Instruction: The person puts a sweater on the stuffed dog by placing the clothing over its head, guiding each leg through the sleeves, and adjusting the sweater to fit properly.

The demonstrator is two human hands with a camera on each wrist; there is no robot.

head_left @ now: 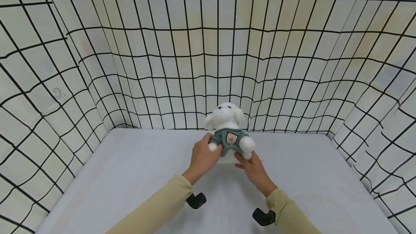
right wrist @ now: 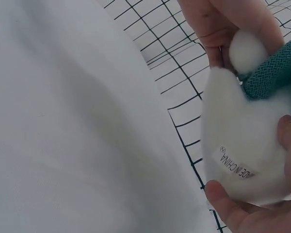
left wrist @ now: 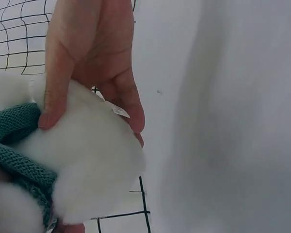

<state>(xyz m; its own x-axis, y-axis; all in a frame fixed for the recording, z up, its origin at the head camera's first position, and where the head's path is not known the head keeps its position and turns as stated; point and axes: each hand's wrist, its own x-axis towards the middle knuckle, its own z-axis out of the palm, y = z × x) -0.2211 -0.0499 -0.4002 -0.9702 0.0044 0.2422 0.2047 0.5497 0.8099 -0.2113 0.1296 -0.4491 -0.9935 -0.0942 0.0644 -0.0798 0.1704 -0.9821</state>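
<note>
Both hands hold a white plush dog [head_left: 225, 116] in a teal knitted sweater [head_left: 224, 140] with a badge on its chest. Its head tips back at the table's far side. My left hand [head_left: 203, 156] grips one front paw and the sweater beside it, thumb in front. Low on the other side, my right hand [head_left: 255, 170] grips the toy's lower body. The right wrist view shows that hand's thumb and fingers [right wrist: 223, 196] around the base, near a printed label [right wrist: 235, 167]. In the left wrist view the right hand [left wrist: 94, 43] reaches in past a small tag [left wrist: 119, 110].
The white table [head_left: 146, 161] carries the scene, its far edge just behind the toy. Black grid netting [head_left: 201, 53] over pale sheeting encloses the back and both sides. A black device [head_left: 196, 200] sits at the left wrist, another [head_left: 264, 216] at the right.
</note>
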